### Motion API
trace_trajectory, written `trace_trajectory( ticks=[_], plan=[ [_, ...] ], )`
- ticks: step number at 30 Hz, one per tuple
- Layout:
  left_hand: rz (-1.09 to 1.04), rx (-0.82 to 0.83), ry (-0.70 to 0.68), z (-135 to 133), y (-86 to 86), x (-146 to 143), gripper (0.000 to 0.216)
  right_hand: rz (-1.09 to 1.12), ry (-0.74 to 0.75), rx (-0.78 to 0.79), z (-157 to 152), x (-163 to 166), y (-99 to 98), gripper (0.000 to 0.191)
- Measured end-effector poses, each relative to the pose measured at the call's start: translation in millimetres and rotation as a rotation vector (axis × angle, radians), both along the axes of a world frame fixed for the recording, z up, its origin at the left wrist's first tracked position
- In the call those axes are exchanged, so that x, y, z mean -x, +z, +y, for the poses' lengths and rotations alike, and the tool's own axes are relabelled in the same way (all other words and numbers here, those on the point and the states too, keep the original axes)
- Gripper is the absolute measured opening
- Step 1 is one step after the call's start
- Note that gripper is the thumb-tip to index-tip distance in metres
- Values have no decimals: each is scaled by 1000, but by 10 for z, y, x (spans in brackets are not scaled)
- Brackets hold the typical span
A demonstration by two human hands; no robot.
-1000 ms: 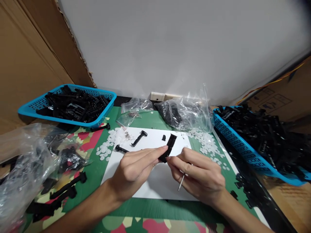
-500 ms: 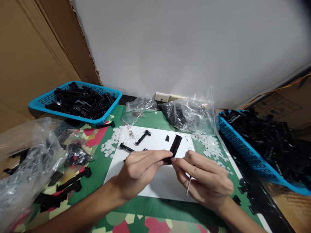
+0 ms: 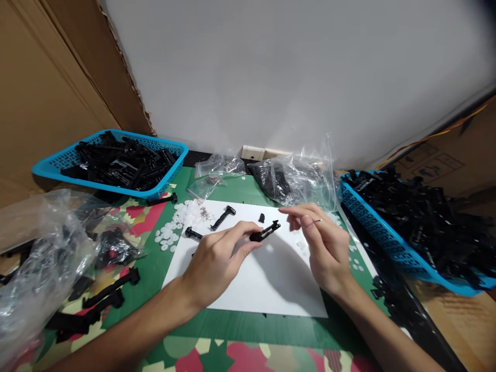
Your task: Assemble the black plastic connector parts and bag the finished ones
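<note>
Between its thumb and fingers, my left hand [image 3: 220, 253] grips a long, narrow black plastic part [image 3: 267, 231], tilted up to the right above a white sheet [image 3: 263, 289]. My right hand [image 3: 323, 240] is apart from that part, to its right, with the index finger reaching left. A thin metal rod [image 3: 318, 221] pokes out of the right hand's grip; the rest of it is hidden. Just beyond the held part lies a small black piece [image 3: 262, 218]. Two similar black parts, one a black bracket [image 3: 223, 217], rest on the sheet's left side.
Blue baskets full of black parts stand at the back left [image 3: 155, 192] and right [image 3: 391, 235]. White discs [image 3: 168, 232] and tiny metal pieces [image 3: 205, 213] lie by the sheet. Plastic bags [image 3: 294, 178] sit behind and at left. More black parts [image 3: 112, 289] lie left.
My right hand has come away from the black part and moved up and right, its rod turned. My left hand has tilted the part, which now shows its narrow side.
</note>
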State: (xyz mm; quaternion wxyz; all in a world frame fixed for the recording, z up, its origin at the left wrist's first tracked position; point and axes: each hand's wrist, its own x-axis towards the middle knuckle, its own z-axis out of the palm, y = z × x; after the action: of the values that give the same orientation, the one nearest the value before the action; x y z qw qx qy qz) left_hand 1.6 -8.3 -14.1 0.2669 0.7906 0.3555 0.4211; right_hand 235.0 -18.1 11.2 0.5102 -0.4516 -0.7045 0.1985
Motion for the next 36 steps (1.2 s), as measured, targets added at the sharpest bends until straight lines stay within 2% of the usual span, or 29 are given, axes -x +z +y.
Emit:
trace_trajectory(
  ticks=[3, 6, 10, 13, 18, 23, 31, 36],
  plan=[
    [76, 41, 15, 36, 16, -4, 23, 9, 4, 55, 74, -37, -69, 35],
    [133, 21, -31, 65, 37, -4, 19, 22, 39, 149, 92, -33, -113, 34],
    [163, -1, -96, 70, 47, 0, 16, 93, 144, 312, 49, 45, -105, 38],
    [188, -23, -139, 63, 31, 4, 13, 82, 181, 359, 25, 115, -88, 39],
    [268, -72, -153, 70, -7, 21, 7, -79, 171, 283, 14, 169, -117, 41],
    [283, -100, -159, 85, -47, 30, 9, -177, 220, 171, 4, 200, -146, 33],
    [308, -183, -164, 100, -61, 38, 7, -232, 234, 184, 19, 232, -112, 33],
    [299, -180, -151, 96, -67, 32, 6, -293, 249, 216, 35, 241, -87, 35]
  ],
)
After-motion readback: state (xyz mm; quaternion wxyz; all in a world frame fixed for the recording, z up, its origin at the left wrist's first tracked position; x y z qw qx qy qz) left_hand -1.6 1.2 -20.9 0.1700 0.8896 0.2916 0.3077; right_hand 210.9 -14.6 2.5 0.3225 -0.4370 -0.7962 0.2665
